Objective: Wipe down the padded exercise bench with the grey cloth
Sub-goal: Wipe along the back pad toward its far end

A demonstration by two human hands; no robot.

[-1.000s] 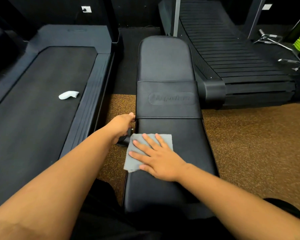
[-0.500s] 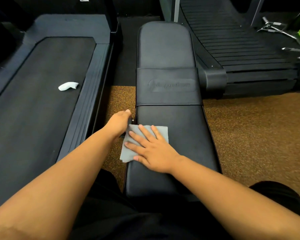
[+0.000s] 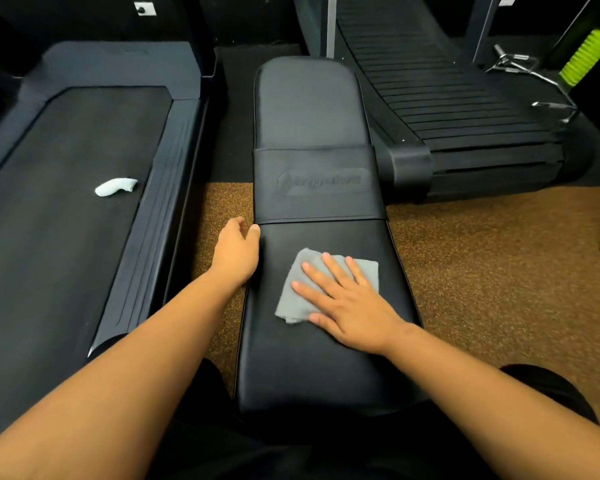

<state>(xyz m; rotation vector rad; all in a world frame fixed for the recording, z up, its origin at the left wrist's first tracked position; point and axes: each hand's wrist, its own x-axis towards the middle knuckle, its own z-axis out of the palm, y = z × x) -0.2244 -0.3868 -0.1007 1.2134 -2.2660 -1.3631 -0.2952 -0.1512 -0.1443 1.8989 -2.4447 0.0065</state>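
Note:
A long black padded bench [image 3: 309,112] runs away from me down the middle of the view. On its near seat pad lies a folded grey cloth [image 3: 293,292]. My right hand [image 3: 347,303] presses flat on the cloth, fingers spread, covering its right part. My left hand [image 3: 238,251] grips the bench's left edge just below the seam between the pads, thumb on top of the padding.
A flat treadmill [image 3: 66,209] stands at the left with a small white object [image 3: 115,186] on its belt. A curved slatted treadmill [image 3: 465,98] stands at the back right, close to the bench. Speckled brown floor [image 3: 499,271] lies on both sides.
My right hand has slid the cloth from the bench's left edge toward the middle of the seat pad. My left hand stays on the left edge.

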